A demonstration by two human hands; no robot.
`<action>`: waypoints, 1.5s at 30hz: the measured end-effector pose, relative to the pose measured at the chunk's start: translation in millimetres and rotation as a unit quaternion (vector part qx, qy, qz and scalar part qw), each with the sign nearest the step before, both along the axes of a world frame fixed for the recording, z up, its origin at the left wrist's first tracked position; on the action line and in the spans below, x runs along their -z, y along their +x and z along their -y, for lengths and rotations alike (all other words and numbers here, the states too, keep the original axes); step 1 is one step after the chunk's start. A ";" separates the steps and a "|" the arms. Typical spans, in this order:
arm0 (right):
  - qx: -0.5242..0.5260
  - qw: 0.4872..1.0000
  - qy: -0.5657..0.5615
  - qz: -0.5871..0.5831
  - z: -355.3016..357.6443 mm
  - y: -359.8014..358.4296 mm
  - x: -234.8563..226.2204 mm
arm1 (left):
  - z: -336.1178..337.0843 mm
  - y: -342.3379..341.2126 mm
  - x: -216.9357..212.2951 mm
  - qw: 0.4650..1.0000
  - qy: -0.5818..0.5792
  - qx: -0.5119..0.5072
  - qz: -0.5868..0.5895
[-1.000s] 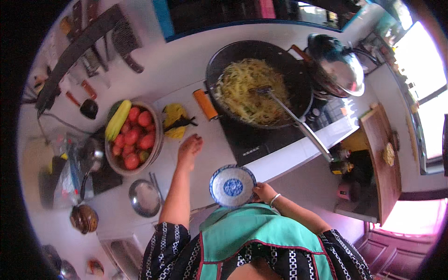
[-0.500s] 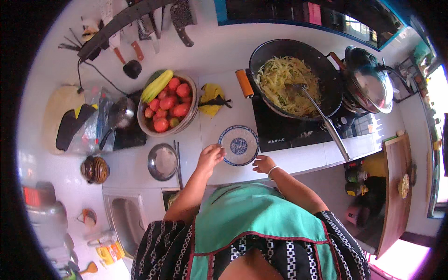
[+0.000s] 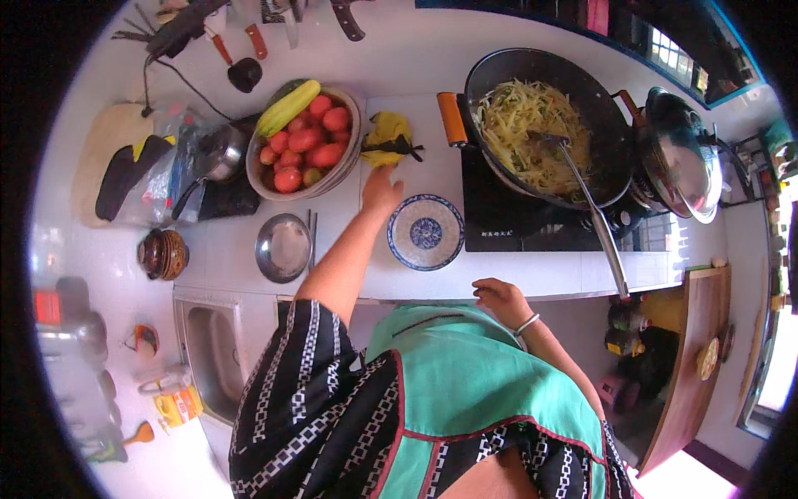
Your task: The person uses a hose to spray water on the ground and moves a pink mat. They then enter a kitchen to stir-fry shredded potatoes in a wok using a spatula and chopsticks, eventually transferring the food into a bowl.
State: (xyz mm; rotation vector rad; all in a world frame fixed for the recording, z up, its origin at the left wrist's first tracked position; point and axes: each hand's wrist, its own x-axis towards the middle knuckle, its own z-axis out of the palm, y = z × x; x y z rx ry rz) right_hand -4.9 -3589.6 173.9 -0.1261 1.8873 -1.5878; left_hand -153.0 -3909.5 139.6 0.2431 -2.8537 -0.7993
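Big black wok of shredded food sits far right, the tomato bowl far left, and the blue-patterned plate lies near centre on the white counter. Your left hand reaches open-fingered, gripping nothing, for the yellow cloth between bowl and wok: soft, light, limp, so pinch a bunched fold. Right hand rests loose and empty at the counter's near edge; a yellow carton stands near left by the sink.

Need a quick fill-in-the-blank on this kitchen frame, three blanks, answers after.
1. The left hand reaches toward the ____ cloth on the counter.
2. The blue-patterned plate is ____ of food.
3. The wok holds shredded food and a long-handled ____.
Missing words: yellow; empty; spatula
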 end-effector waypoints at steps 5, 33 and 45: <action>-0.012 0.998 0.054 0.010 27.9 11.7 -3.2 | 18.2 -85.3 21.4 0.991 -0.118 0.020 0.054; -0.124 0.986 0.036 -0.104 -16.6 158.8 -17.5 | -3.2 334.2 -47.6 0.968 0.008 0.169 0.184; 0.079 0.739 0.297 -0.599 -45.2 41.8 -214.2 | -47.1 133.5 -114.8 0.979 0.169 0.083 -0.081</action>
